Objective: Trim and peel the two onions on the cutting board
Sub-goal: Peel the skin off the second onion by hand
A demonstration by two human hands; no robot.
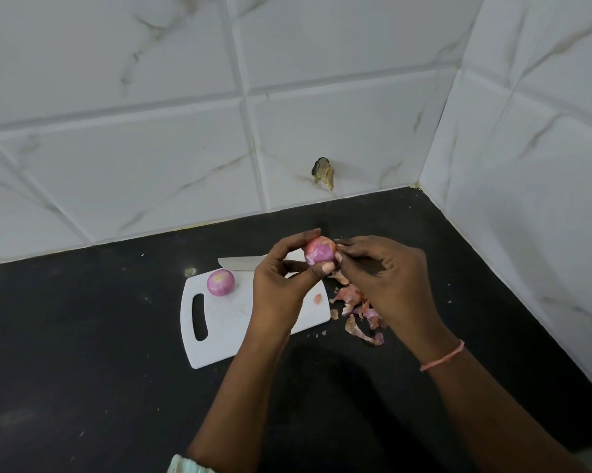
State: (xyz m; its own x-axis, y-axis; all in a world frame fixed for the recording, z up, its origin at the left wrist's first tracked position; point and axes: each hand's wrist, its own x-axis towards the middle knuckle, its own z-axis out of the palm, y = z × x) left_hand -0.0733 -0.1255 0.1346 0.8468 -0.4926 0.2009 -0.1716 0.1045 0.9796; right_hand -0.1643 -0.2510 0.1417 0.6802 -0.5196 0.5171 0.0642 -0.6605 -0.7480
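Note:
My left hand point(281, 285) holds a pink-purple onion point(319, 255) in the air above the far right corner of the white cutting board point(226, 322). Thumb and fingers wrap around it. My right hand point(376, 271) pinches at the onion's right side, fingertips on its skin. A second onion point(220, 283), peeled and purple with a pale cut top, rests on the board's far left, near the handle slot. A knife point(241, 263) lies along the board's far edge, its handle hidden behind my left hand.
Loose pink onion skins point(356, 308) lie in a heap on the black counter point(83, 336) right of the board, and one scrap point(318, 298) on the board. White tiled walls point(185, 131) close the back and right sides.

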